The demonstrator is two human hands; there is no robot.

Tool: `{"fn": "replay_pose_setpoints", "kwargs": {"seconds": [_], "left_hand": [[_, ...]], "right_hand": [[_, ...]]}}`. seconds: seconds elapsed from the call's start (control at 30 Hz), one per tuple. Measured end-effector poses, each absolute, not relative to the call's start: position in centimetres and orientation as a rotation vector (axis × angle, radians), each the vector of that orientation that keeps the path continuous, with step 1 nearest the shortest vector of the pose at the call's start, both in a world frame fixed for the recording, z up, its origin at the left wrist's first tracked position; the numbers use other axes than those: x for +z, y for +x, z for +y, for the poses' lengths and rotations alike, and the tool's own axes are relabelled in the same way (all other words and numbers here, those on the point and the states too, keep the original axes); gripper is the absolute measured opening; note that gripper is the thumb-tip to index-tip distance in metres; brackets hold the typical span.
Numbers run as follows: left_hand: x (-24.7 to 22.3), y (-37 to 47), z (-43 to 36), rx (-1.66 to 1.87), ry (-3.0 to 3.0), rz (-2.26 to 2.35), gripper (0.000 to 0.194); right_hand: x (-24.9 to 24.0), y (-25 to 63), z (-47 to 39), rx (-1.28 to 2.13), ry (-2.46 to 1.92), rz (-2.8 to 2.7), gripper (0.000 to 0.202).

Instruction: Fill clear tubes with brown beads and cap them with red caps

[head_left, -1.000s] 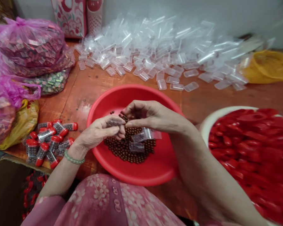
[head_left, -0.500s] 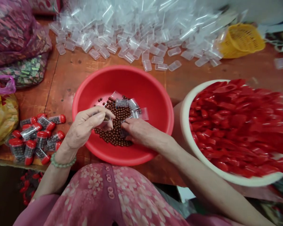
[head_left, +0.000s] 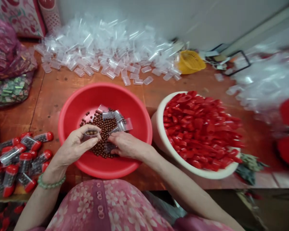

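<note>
My left hand is closed around a clear plastic container, its open end facing up with brown beads inside. It is over the left part of a red basin. Inside the basin lie many small brown beads and several clear containers at the back of the pile. My right hand is down in the basin, with fingers bent round a clear container among the beads; the fingers partly cover it.
Red-capped filled containers lie at the left. A white bucket of red plastic pieces stands right of the basin. Clear containers are heaped behind, near a yellow basket. Bags sit at the far left.
The view has swung right, showing more of the table's right side. My left hand has turned its container so the open mouth shows. My right hand stays low in the basin.
</note>
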State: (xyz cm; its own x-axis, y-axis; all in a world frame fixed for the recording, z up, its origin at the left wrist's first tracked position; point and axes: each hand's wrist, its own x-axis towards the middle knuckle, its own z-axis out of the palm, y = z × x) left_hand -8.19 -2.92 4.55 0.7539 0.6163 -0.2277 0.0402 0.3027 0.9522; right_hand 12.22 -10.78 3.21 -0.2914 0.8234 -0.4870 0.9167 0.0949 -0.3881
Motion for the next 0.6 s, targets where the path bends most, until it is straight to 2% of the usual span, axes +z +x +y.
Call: {"fn": "replay_pose_setpoints", "kwargs": {"seconds": [0.1,0.27,0.6], "left_hand": [[4.4,-8.1,-2.8,0.410,1.216,0.654,0.027],[4.4,-7.9,-2.9,0.419,1.212,0.683,0.027],[4.0,-7.8,-2.9,0.422,1.225,0.661,0.027]], "right_hand": [[3.3,13.1,-10.7,-0.893,1.863,2.166,0.011],[3.4,15.8,-9.3,-0.702,2.029,2.042,0.020],[1.9,14.1,-8.4,-0.716,1.826,2.052,0.021]]}}
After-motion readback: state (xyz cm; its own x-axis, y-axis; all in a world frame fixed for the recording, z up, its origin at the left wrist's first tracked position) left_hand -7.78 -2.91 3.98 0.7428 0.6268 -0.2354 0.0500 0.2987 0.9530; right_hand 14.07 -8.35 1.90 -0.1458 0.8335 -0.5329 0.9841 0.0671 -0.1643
